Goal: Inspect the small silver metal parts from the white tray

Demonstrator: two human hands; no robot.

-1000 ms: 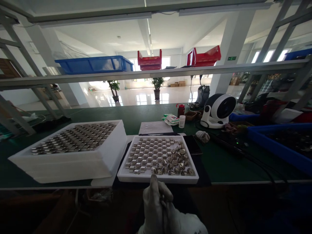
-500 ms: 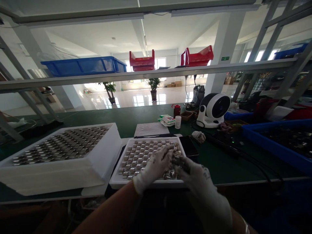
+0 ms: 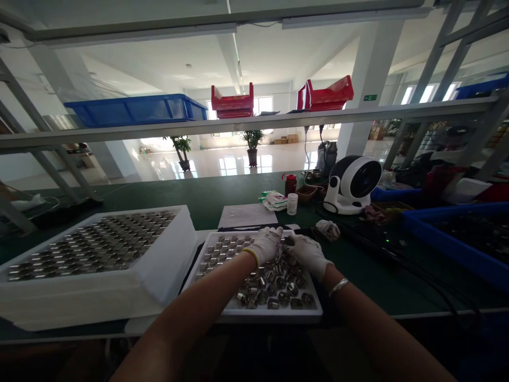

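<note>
A white foam tray (image 3: 274,317) holds shiny metal cylinders. On its left they stand in neat rows; toward the front right lies a jumble of loose metal cylinders (image 3: 283,298). Over the far right part of the tray is my left hand (image 3: 267,246), in a white glove, its fingers curled down and the tips hidden. Close beside it, at the tray's right edge, my gloved right hand (image 3: 308,254) has bent fingers with dark, stained tips among the cylinders. What either hand holds is hidden.
To the left stands a taller white foam box (image 3: 159,286) with rows of metal cylinders. A white fan (image 3: 352,185), a crumpled cloth (image 3: 328,230), a white bottle (image 3: 292,203) and a blue bin (image 3: 449,239) are on the right. A shelf (image 3: 270,121) spans the bench.
Both hands have moved away from me to the tray's far right. Loose cylinders at the tray's front right are now uncovered, spread more widely. The tray appears shifted or turned slightly.
</note>
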